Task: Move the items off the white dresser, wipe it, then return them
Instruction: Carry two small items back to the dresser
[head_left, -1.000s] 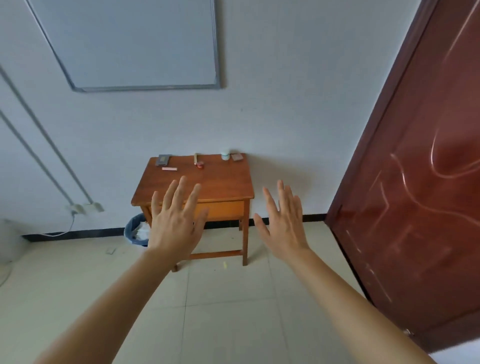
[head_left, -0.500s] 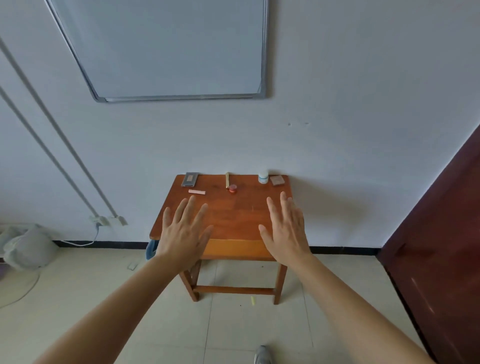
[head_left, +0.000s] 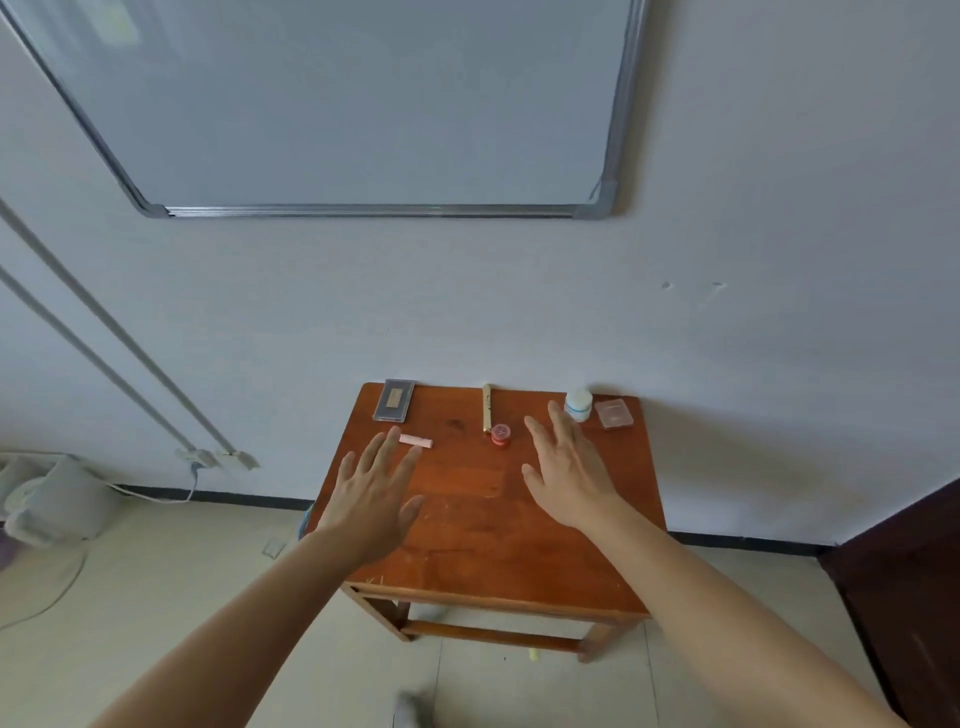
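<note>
The left hand (head_left: 371, 499) and right hand (head_left: 566, 473) are hovering flat with fingers spread, holding nothing. They are nearing the pink stick (head_left: 415, 441) and the white jar (head_left: 578, 404). The dark palette case (head_left: 394, 407), gold tube (head_left: 487, 408), red pot (head_left: 501, 434) and clear square case (head_left: 613, 413) are lying along the brown wooden table's (head_left: 493, 545) far edge. All are looking light and rigid. The tube may roll, so pinching each across its sides seems best.

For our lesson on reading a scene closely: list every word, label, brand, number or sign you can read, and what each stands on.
No text can be read.
On the small red round jar: a mark on the lid, too blurred to read.
On the flat dark rectangular case: a tan patch, too small to read.
On the white round jar: a pale blue band, no legible letters.
The grey-framed whiteboard shows no writing.
</note>
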